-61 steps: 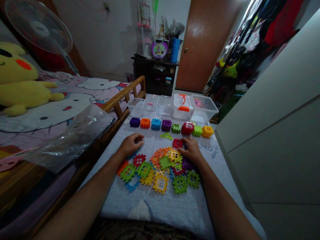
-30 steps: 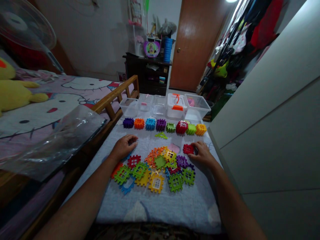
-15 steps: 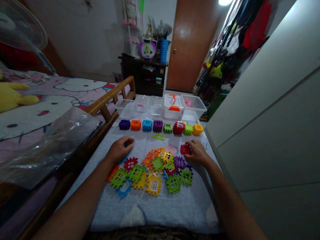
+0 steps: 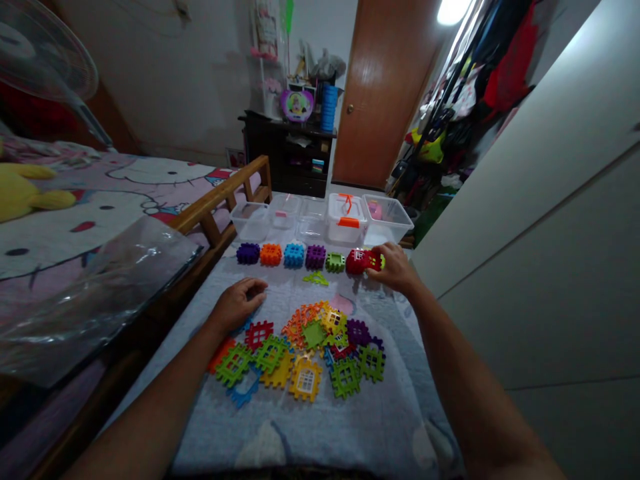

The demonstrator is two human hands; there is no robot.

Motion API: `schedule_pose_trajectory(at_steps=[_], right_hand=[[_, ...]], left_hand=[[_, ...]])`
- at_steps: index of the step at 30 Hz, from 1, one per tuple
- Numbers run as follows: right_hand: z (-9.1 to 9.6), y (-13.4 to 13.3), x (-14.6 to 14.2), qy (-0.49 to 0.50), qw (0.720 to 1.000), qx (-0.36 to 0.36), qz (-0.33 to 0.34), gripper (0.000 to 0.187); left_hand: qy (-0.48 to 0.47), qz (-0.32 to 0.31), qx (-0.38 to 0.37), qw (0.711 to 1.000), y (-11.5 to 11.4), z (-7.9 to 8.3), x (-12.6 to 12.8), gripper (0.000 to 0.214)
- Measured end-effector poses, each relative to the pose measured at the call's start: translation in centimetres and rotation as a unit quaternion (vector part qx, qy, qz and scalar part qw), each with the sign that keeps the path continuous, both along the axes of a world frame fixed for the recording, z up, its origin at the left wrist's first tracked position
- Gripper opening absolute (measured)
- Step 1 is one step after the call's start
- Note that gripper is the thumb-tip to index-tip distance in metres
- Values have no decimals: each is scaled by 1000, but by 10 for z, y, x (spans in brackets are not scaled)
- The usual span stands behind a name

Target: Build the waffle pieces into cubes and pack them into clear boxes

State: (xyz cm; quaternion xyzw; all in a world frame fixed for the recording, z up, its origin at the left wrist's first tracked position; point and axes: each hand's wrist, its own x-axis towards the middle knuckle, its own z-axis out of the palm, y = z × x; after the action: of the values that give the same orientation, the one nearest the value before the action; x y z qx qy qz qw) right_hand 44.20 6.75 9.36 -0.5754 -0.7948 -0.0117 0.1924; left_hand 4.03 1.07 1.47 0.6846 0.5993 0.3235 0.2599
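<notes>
My right hand [image 4: 395, 268] grips a red window-shaped building piece [image 4: 372, 261] by its edge, beside the red stack [image 4: 356, 262] in the back row. The hand partly hides the yellow-green and yellow stacks. My left hand [image 4: 241, 302] rests on the cloth at the left, fingers loosely bent and apart, with nothing in it. Between my arms lies a loose pile of interlocking pieces, among them an orange piece [image 4: 301, 320], a green window piece [image 4: 345, 379], a yellow window piece [image 4: 305, 379] and a purple piece [image 4: 357, 331].
Sorted stacks in dark blue [image 4: 249, 253], orange [image 4: 271, 254], light blue [image 4: 294, 255], purple [image 4: 315, 257] and green [image 4: 335, 262] form the row. Behind them stand clear plastic boxes [image 4: 387, 215]. A wooden bed rail [image 4: 220, 197] runs along the left, a white cabinet [image 4: 540, 220] along the right.
My right hand has carried the red piece away from me, from beside the pile up to the red stack. My left hand has stayed nearly in place.
</notes>
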Motion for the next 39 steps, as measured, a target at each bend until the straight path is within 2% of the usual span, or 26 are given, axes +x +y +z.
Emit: schedule_pose_trajectory(at_steps=[4,9,15,22,29,39], right_hand=[[9,33,-8,-18,999,-40,3,43],[2,49,-6,-71,993,-89,8,42],[-7,54,-3,-76,991,-107,16,43],[-7,52,-4,-60,992,-114,18,63],[-2,52,-9,-77,988,-132,16,52],[-5,52,-12,-64,992,-106,12,52]], left_hand=[[-3,5,-7,1000,0,1,0,39],[1,3,-7,1000,1,-4,-2,39],[8,-1,4,1000,1,-5,-2,36],[13,-3,5,1000,0,-4,-2,35],[11,2,1,1000,-1,-2,-2,37],[3,8,-6,1000,-1,-2,0,37]])
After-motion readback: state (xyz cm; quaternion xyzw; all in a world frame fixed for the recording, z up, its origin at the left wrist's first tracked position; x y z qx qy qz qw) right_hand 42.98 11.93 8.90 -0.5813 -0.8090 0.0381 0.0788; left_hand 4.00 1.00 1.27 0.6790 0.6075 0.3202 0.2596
